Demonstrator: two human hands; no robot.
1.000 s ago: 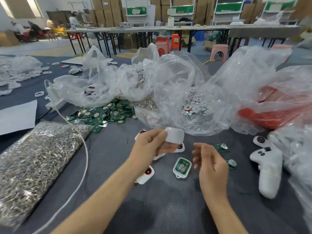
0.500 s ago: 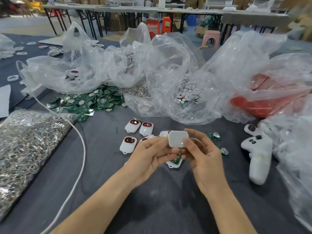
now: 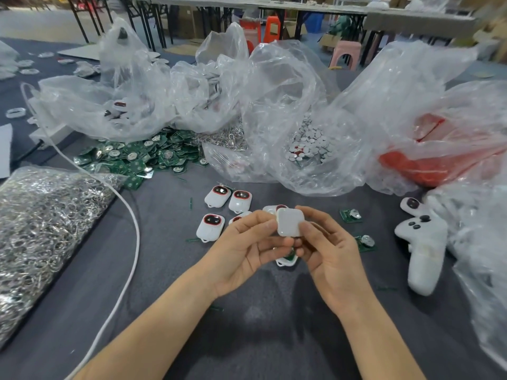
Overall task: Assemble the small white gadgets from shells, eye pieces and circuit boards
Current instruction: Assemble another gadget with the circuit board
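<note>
While both hands hold it a little above the table, the shell sits between them with its plain, smooth back upward. The left hand pinches its left edge between thumb and forefinger. The right hand pinches the lower right corner, thumb on top, other fingers curled behind.

To my eye it is a light, stiff bit of thin plastic, glossy enough to slip, so the edges are the place to take it, not the flat face. Its snap lips probably won't stand twisting, and an even squeeze looks safer.

Directly beneath the hands lies an open half with green showing inside, mostly hidden, likely its mate. Just beyond, several gadgets with red-ringed eyes lie face up. Two loose boards rest to the right, near a white handheld tool.

The table wears a dark grey cloth, soft-looking, which should keep small parts from skating. Farther back there's a board pile and, at left, a bag of rings with a white cable curving past it. Crumpled clear bags fill the middle, one holding white discs, another something red. Behind all that stand long folding tables and plastic stools in a big workroom.
</note>
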